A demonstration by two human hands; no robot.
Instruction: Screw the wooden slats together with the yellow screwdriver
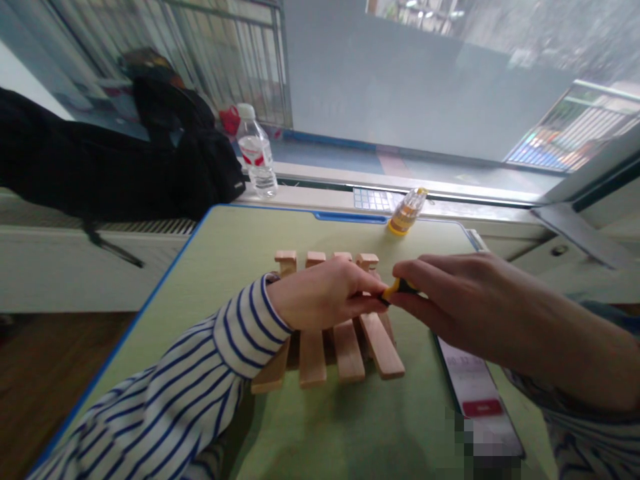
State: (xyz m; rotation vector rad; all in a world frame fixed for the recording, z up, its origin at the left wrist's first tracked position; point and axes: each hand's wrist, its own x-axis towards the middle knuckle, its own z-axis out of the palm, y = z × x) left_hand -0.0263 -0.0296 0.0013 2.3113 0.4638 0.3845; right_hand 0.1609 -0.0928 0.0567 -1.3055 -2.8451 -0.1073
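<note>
Left hand (327, 293) stretched across wooden slats (349, 350), right hand (457, 293) angled inward, both pinch a yellow-and-black object (394, 287).

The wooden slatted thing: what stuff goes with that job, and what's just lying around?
In the job:
wooden slatted thing, under the left hand
yellow-and-black object, in the right hand

Probably just lying about:
phone
water bottle
small yellow-based bottle
black bag

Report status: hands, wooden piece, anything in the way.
Right hand holding yellow-black tool. Left hand at its end. Wooden piece on table, left hand partly covering it.
</note>
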